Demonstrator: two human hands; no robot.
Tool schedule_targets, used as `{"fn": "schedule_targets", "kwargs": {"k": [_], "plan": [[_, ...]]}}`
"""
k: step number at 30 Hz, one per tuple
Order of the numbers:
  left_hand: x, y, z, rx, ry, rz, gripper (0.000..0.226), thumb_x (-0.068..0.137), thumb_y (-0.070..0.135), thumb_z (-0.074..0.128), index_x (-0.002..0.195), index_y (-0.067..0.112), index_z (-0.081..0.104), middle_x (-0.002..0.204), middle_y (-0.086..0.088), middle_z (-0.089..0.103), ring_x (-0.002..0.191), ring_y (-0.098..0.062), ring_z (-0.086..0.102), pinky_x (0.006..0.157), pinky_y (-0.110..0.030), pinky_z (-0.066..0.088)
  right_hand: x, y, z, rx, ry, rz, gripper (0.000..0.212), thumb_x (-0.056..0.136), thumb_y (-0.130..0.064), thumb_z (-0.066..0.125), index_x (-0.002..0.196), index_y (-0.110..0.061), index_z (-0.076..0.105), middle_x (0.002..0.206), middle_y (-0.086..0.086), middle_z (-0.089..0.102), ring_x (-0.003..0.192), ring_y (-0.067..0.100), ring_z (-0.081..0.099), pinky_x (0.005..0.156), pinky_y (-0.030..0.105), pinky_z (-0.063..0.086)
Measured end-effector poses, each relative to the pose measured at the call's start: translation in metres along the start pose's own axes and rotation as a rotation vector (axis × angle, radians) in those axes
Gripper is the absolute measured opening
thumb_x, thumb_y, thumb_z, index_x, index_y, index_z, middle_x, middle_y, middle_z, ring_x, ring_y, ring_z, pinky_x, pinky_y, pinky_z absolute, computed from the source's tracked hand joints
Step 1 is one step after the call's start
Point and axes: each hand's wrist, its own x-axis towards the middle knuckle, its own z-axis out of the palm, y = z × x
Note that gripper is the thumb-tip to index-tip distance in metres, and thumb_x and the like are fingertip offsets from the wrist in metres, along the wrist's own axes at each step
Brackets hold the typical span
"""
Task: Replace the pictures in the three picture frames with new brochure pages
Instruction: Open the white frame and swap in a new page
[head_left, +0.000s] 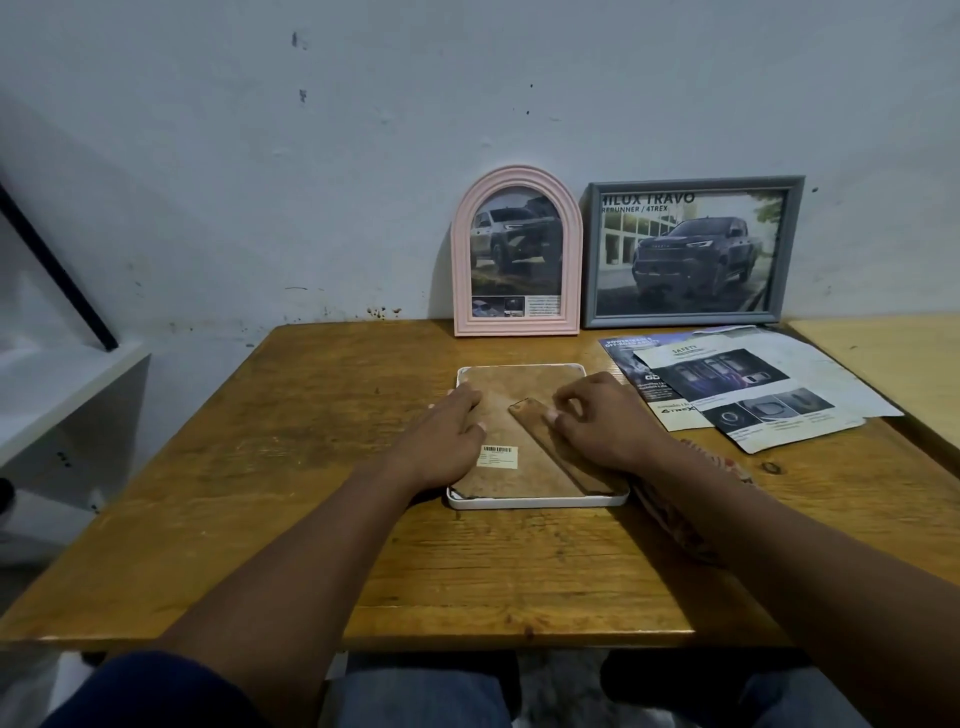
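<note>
We work at a worn wooden table (260, 467) set against a scuffed pale wall (363, 130).

1. Left hand (449, 423): it lies flat on the left edge of the brown fibreboard backing (519, 384), fingers together and extended, holding nothing, steadying the panel.
2. White rectangular frame (535, 502): it lies face down at table centre. A barcode sticker (497, 456) sits on the backing.
3. Right hand (597, 423): fingers curled, the tips pressed onto the hinged brown stand leg (561, 447); whether they pinch a retaining tab we cannot tell.
4. Pink arched frame (517, 254) and grey rectangular frame (693, 252): both stand upright against the wall, each showing a truck brochure page.
5. Loose brochure pages (748, 395): spread to the right of the white frame.

Assessment: two frames appear finished. The third is in hand; whether its backing is being opened or closed cannot be determined.
</note>
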Motion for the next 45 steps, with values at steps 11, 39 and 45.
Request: {"fn": "schedule_targets", "kwargs": {"k": [11, 39, 45], "plan": [[0.016, -0.011, -0.028, -0.014, -0.199, -0.077, 0.071, 0.096, 0.039, 0.065, 0.156, 0.039, 0.028, 0.165, 0.002, 0.026, 0.146, -0.024, 0.033, 0.118, -0.04, 0.029, -0.006, -0.008, -0.007, -0.211, -0.193, -0.06, 0.078, 0.089, -0.075, 0.037, 0.152, -0.029, 0.032, 0.161, -0.001, 0.022, 0.141, 0.034, 0.018, 0.111, 0.044, 0.024], [0.02, 0.006, 0.021, 0.456, 0.025, -0.042, 0.062, 0.106, 0.046, 0.017, 0.161, 0.018, 0.007, 0.17, -0.003, -0.001, 0.156, -0.025, 0.001, 0.124, -0.05, 0.005, -0.006, -0.007, 0.006, -0.166, -0.034, -0.055, 0.042, 0.102, -0.049, 0.032, 0.14, -0.033, 0.043, 0.153, 0.001, 0.032, 0.141, 0.03, 0.019, 0.109, 0.05, 0.02], [0.026, 0.003, 0.014, 0.447, -0.007, -0.037, 0.061, 0.107, 0.046, 0.017, 0.161, 0.02, 0.006, 0.17, -0.001, -0.002, 0.156, -0.024, 0.001, 0.124, -0.049, 0.003, -0.003, -0.004, 0.008, -0.271, -0.035, -0.078, 0.048, 0.103, -0.05, 0.022, 0.143, -0.028, 0.036, 0.155, 0.001, 0.029, 0.144, 0.024, 0.02, 0.111, 0.052, 0.021]]}}
